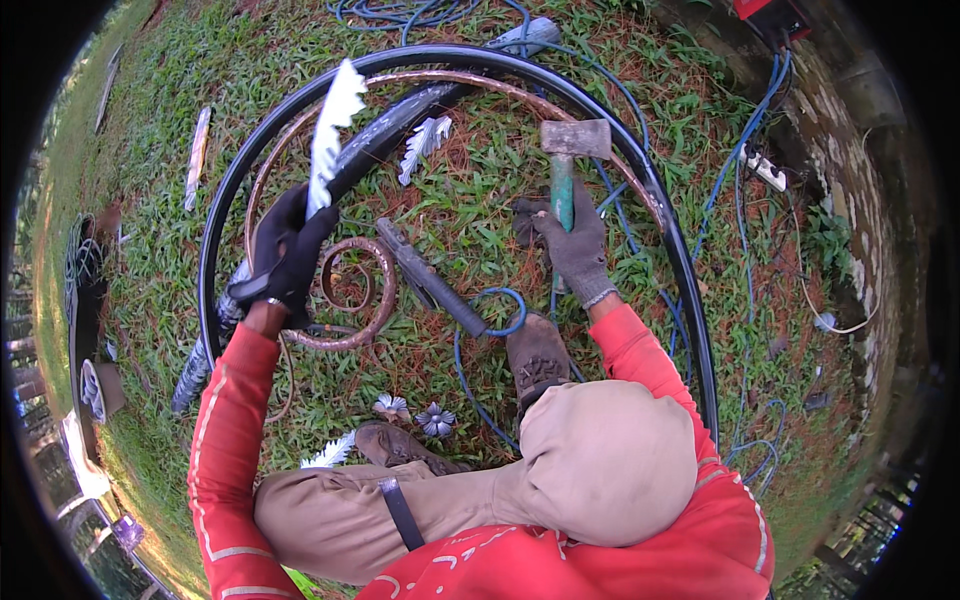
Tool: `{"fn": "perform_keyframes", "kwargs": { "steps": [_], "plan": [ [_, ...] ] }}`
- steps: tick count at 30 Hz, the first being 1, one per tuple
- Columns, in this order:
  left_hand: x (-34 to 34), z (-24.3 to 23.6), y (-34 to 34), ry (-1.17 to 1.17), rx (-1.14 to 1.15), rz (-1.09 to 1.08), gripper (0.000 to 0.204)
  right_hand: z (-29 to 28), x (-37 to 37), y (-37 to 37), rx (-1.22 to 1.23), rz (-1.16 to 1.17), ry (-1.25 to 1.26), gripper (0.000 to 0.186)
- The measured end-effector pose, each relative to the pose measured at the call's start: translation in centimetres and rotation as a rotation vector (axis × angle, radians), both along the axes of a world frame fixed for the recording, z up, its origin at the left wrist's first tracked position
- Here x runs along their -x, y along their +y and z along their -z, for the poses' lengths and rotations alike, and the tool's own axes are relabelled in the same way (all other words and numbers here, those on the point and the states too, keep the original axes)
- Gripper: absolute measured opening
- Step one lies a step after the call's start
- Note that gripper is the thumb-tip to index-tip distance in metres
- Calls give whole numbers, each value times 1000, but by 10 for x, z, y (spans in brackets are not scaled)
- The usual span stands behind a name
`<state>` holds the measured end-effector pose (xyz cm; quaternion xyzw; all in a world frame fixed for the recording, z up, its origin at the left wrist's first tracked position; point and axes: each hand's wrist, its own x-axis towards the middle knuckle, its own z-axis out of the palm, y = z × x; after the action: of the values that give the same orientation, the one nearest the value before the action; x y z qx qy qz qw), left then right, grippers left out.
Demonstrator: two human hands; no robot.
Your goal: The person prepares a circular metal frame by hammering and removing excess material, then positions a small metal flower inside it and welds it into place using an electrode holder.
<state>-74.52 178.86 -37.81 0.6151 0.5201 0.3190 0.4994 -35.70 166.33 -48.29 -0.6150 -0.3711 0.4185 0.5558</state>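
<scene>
My left hand (282, 250), in a black glove, grips a jagged white metal leaf (332, 130) upright by its lower end, over a dark pipe (395, 125). In my right hand (575, 245), gloved in grey, is the green handle of a hatchet-like hammer (574, 139), its metal head upward. Beneath both hands lie a large black curved bar (678, 260) and a copper-coloured scroll (385, 295). Between them rests a welding electrode holder (430, 275) with blue cable. A second leaf (425, 150) lies beyond; small metal flowers (436, 420) lie near my boots.
I am low on grass (160, 280). Blue cables (760, 110) run to a red machine (770, 20) at the upper right. A white power strip (764, 168) lies beside a weathered concrete edge (855, 240). A flat strip (198, 158) lies left; a box (100, 390) sits farther left.
</scene>
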Motion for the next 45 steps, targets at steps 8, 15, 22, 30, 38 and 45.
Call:
{"fn": "perform_keyframes", "kwargs": {
  "steps": [8,15,22,30,38,45],
  "plan": [
    [-194,-14,82,271,-42,169,62,-59,-23,16,1,274,-51,75],
    [-257,-49,75,374,-324,386,106,-39,-38,6,42,312,-21,73],
    [-183,-30,54,363,-320,408,91,-12,-33,1,99,215,8,69],
    [0,14,9,468,73,87,78,44,-33,-14,142,36,-199,67],
    [172,6,-111,652,130,-178,35,68,-18,-32,318,-176,-184,67],
    [219,76,-319,482,458,-527,44,58,-18,-31,395,-187,-280,69]
  ]
}}
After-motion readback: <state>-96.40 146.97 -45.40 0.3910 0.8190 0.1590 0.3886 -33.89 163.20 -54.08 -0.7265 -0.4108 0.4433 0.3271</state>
